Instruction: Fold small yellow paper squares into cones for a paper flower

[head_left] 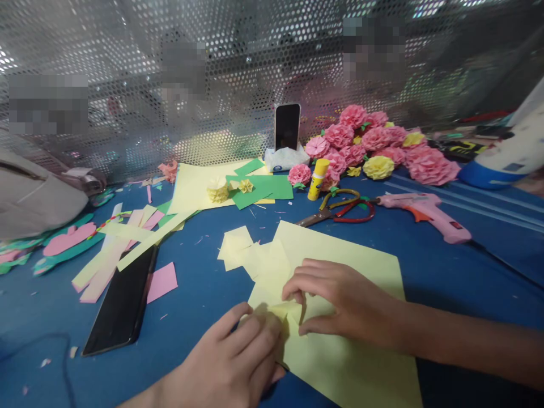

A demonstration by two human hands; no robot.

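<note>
My left hand point(242, 351) is closed on a small folded piece of pale yellow paper point(285, 310), low in the middle of the view. My right hand point(335, 300) is curved at the right end of that piece, its thumb and fingertips apart; whether they touch it I cannot tell. Both hands are over a large pale yellow sheet point(361, 266) on the blue table. Beyond my fingers, several small yellow paper cut-outs point(236, 248) lie at the sheet's upper left, partly overlapping it. My left fingertips are mostly hidden.
Scissors point(327, 212), a glue stick point(318, 180) and a pink glue gun point(429, 212) lie or stand beyond the sheet. Pink paper flowers point(352, 136) are heaped behind. A black phone point(123, 306) and paper strips point(123, 243) lie left. A perforated metal panel point(238, 90) closes the back.
</note>
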